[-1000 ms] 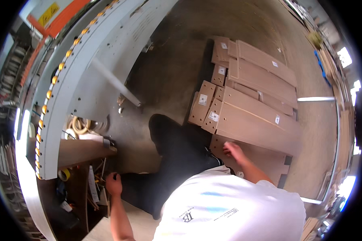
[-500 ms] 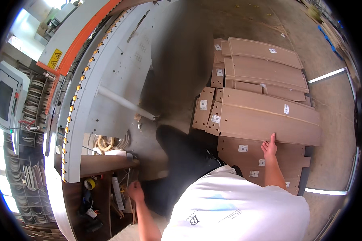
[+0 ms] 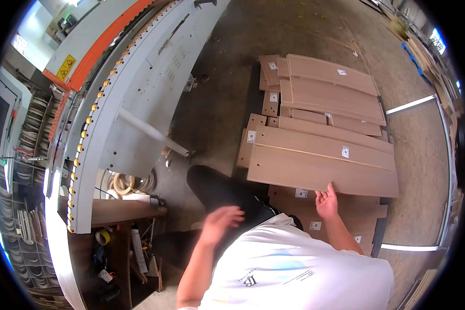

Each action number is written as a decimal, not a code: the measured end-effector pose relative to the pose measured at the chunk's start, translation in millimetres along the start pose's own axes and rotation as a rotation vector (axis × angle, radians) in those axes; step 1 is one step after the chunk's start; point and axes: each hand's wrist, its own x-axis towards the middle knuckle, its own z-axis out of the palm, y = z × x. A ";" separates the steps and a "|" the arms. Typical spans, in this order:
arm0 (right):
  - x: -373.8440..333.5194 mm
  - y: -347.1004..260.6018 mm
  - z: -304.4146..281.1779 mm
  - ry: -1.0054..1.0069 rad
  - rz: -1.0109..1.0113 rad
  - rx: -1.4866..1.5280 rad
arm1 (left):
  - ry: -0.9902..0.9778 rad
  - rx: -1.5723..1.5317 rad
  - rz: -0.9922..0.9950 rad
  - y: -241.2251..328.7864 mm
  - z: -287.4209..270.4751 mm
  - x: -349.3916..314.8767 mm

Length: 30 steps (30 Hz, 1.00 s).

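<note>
Shifted leftward, the front board (image 3: 317, 169) lies above the lower boards (image 3: 348, 213), its near edge pinched by the half-curled right hand (image 3: 326, 203); one-sided support, with the open left hand (image 3: 222, 225) empty, could tip it.

A long brown panel (image 3: 315, 173) overlaps another panel (image 3: 357, 212).

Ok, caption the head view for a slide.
Right hand holding the near edge of a brown panel, left hand empty, grey machine to the left.
</note>
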 end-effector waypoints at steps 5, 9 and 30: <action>-61.3 22.3 76.0 -0.145 0.149 -0.043 | -0.347 -0.208 -0.256 8.0 79.6 67.8; -92.3 47.7 88.6 -0.301 0.293 -0.182 | -0.162 -0.471 -0.222 -29.9 116.0 121.0; -49.3 -36.8 45.1 -0.450 -0.120 0.074 | 0.316 -0.577 0.499 54.8 -19.4 -56.5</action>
